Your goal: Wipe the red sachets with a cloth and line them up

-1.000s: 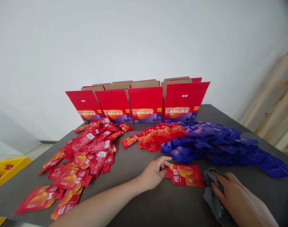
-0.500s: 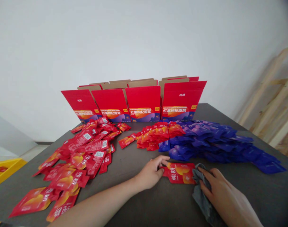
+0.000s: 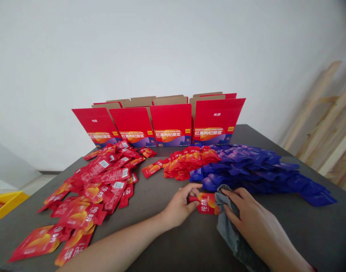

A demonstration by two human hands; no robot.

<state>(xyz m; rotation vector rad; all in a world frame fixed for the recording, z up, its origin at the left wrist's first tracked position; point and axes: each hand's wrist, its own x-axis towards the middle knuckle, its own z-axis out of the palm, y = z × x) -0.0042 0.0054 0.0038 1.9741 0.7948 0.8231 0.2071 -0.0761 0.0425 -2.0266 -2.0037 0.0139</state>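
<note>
Right hand slid leftward, curled, holding cloth; left hand pinches red sachet.

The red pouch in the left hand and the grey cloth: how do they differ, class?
Look: the red pouch has yellow-orange print and white lettering; the grey cloth shows no print. Shape: the red pouch looks flat, while the grey cloth is bunched and creased. Hold: the left hand pinches the red pouch's left end; the right hand grips the grey cloth. Shared: both are hand-held.
</note>
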